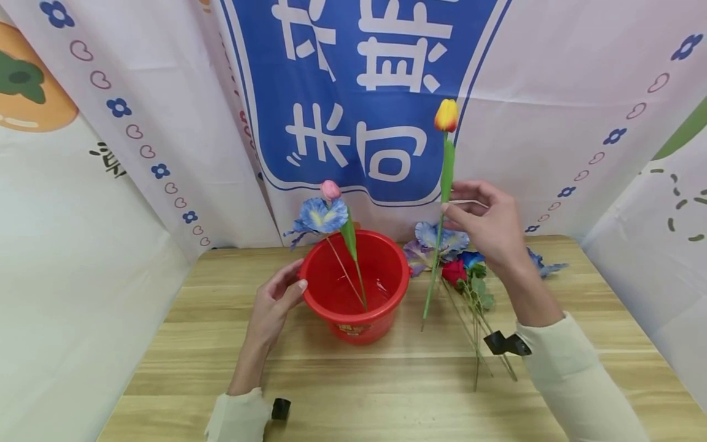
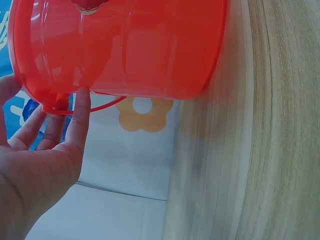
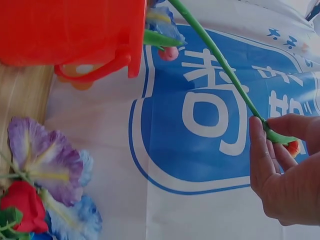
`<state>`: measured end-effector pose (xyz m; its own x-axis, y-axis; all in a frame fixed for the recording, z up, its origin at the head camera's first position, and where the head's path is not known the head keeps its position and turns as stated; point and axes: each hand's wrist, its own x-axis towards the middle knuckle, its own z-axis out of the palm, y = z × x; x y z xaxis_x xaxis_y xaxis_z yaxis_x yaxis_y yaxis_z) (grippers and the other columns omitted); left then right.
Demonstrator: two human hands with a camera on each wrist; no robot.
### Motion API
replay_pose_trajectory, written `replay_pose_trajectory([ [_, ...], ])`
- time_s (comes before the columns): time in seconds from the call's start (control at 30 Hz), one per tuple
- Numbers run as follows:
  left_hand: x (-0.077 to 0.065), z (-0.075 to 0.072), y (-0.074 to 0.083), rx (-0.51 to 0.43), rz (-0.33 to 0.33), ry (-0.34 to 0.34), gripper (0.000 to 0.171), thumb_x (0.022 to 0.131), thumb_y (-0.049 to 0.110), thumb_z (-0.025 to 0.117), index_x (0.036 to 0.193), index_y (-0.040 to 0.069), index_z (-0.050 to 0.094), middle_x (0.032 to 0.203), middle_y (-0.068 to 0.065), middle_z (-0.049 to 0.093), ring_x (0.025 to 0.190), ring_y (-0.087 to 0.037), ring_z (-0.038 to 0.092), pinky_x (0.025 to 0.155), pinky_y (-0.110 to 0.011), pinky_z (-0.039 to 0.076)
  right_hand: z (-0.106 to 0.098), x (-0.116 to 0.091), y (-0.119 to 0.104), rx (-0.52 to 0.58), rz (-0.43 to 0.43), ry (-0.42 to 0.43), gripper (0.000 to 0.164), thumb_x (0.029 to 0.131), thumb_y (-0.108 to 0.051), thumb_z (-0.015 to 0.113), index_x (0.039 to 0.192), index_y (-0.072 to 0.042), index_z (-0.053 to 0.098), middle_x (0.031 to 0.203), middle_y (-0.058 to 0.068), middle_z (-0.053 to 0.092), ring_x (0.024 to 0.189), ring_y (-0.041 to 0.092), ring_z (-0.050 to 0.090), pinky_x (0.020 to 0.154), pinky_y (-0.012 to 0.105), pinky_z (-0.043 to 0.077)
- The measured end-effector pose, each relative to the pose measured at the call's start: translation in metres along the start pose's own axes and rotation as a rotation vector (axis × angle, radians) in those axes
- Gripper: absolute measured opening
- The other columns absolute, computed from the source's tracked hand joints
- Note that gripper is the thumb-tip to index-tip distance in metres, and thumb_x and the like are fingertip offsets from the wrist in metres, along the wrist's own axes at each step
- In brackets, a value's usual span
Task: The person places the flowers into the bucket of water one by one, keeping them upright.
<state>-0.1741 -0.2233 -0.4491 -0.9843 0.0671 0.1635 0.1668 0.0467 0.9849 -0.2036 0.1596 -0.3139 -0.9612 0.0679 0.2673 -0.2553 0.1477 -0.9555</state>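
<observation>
My right hand [image 1: 488,230] pinches the green stem of a yellow and red tulip [image 1: 445,116] between thumb and fingertips. The tulip is upright to the right of the red bucket [image 1: 353,331], its stem end above the wooden table. With thumb and fingers, my left hand [image 1: 276,304] holds the bucket's left side at the rim. In the left wrist view, that hand's fingers [image 2: 78,117] touch the bucket wall beside the thin handle [image 2: 102,106]. Inside the bucket stand a blue iris [image 1: 323,216] and a pink tulip [image 1: 330,190], both leaning left.
Right of the bucket, several flowers lie on the table [image 1: 353,393], including a red rose [image 1: 454,271], a purple iris [image 3: 47,160] and blue ones. Their stems point toward the front. A white cloth with a blue panel [image 1: 342,80] hangs behind the table.
</observation>
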Motion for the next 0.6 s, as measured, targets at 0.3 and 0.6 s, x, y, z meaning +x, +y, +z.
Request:
replay_pose_trajectory([
  [0.3, 0.000, -0.001, 0.000, 0.004, -0.002, 0.003, 0.052, 0.107, 0.011, 0.065, 0.156, 0.002, 0.052, 0.150, -0.022, 0.057, 0.126, -0.012, 0.063, 0.093, -0.023, 0.064, 0.019, 0.006, -0.004, 0.082, -0.012, 0.014, 0.042, 0.097, -0.006, 0.077, 0.136, 0.002, 0.064, 0.115, 0.006, 0.068, 0.097, 0.014, 0.075, 0.079, 0.029, 0.068],
  [0.6, 0.000, 0.000, 0.000, -0.002, -0.005, 0.005, 0.052, 0.106, 0.010, 0.065, 0.156, 0.002, 0.052, 0.149, -0.021, 0.057, 0.125, -0.010, 0.064, 0.093, -0.024, 0.064, 0.040, 0.013, -0.010, 0.118, -0.060, 0.010, 0.039, 0.098, -0.004, 0.076, 0.135, 0.003, 0.064, 0.116, 0.008, 0.067, 0.098, 0.017, 0.075, 0.079, 0.031, 0.068],
])
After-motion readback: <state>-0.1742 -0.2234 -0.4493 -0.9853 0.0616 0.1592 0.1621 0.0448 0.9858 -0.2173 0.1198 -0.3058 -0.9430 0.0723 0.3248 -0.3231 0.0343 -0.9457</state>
